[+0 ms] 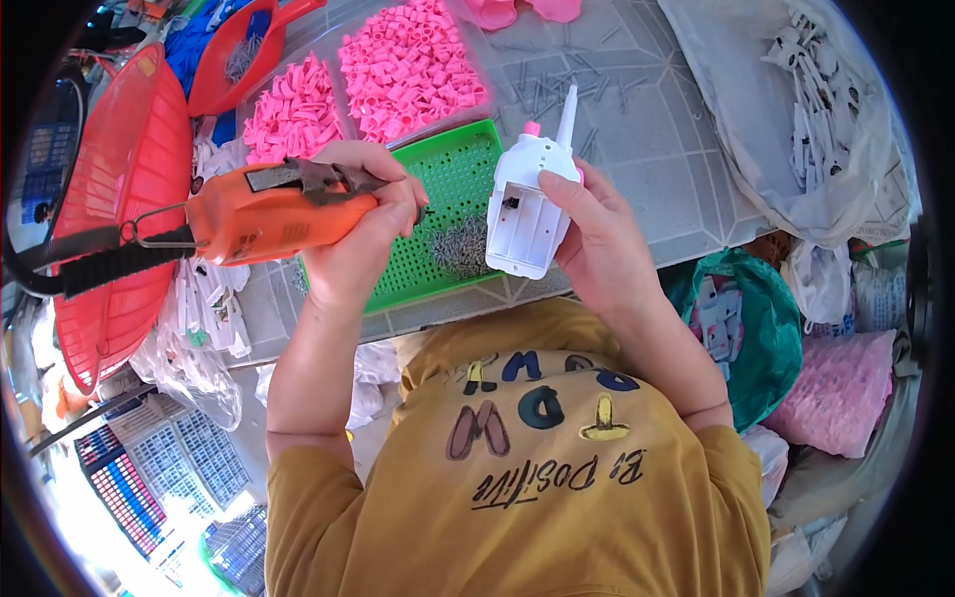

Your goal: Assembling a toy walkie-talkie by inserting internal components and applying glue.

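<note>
My left hand (360, 231) is wrapped round an orange corded electric screwdriver (269, 214); its tip points right, partly hidden by my fingers. In my right hand (609, 239) is a white toy walkie-talkie (525, 239), antenna upward, with a pink knob beside the antenna. Its back faces me and shows an uncovered battery compartment. My right thumb presses on its side. The screwdriver's tip is apart from the toy. Beneath both lies a green perforated tray (393, 267) with a heap of small grey screws (460, 247).
Pink plastic parts (410, 70) fill clear trays at the back, near loose metal pins (582, 90). A red basket (119, 199) and an orange-red scoop (244, 65) stand left. At right are a white sack (716, 70) of white parts and a green bag (776, 338).
</note>
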### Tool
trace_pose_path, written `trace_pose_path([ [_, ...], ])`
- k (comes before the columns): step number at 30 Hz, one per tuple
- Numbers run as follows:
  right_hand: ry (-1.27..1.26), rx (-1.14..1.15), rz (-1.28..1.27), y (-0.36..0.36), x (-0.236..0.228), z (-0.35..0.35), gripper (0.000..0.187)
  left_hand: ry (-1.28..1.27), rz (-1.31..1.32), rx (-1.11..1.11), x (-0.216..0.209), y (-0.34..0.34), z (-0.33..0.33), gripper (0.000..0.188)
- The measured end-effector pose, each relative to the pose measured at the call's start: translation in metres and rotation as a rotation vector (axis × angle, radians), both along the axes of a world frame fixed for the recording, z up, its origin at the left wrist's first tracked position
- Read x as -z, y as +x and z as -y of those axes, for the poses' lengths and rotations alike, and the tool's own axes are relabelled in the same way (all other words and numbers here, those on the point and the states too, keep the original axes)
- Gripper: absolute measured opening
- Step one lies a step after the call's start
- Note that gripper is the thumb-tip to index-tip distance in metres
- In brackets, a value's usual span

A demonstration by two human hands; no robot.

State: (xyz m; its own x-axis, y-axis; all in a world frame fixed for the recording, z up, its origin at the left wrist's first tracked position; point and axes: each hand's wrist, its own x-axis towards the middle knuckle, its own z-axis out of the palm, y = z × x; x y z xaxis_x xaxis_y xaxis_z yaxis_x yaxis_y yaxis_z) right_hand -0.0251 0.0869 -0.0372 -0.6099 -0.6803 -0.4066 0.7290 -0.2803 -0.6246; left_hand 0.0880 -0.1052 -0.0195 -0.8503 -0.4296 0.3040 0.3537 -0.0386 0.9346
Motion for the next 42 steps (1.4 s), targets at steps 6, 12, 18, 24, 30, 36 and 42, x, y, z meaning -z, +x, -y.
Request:
trace_pose_path([
  [6, 0.015, -0.034, -0.027, 0.000, 0.007, 0.003, 0.039, 0.015, -0.017, 0.028, 0.005, 0.001, 0.003, 0.031],
  [12, 0.021, -0.010, -0.056, 0.001, 0.004, 0.006, 0.038, -0.051, -0.083, 0.018, 0.010, 0.003, 0.002, 0.027],
  [18, 0.049, -0.025, -0.111, 0.001, 0.008, 0.007, 0.037, -0.103, -0.104, -0.037, -0.014, 0.009, -0.008, 0.025],
  [24, 0.051, -0.012, -0.132, 0.001, 0.011, 0.008, 0.036, -0.073, -0.247, 0.119, -0.050, 0.006, -0.023, 0.031],
  [30, 0.047, -0.033, -0.141, 0.001, 0.007, 0.008, 0.037, -0.010, -0.213, 0.177, -0.046, -0.004, -0.036, 0.026],
  [36, 0.050, -0.027, -0.147, 0.001, 0.008, 0.007, 0.037, 0.023, -0.158, 0.144, -0.039, -0.011, -0.040, 0.024],
  [42, 0.023, -0.031, -0.155, 0.001, 0.012, 0.008, 0.040, 0.025, -0.141, 0.339, -0.037, -0.019, -0.026, 0.020],
])
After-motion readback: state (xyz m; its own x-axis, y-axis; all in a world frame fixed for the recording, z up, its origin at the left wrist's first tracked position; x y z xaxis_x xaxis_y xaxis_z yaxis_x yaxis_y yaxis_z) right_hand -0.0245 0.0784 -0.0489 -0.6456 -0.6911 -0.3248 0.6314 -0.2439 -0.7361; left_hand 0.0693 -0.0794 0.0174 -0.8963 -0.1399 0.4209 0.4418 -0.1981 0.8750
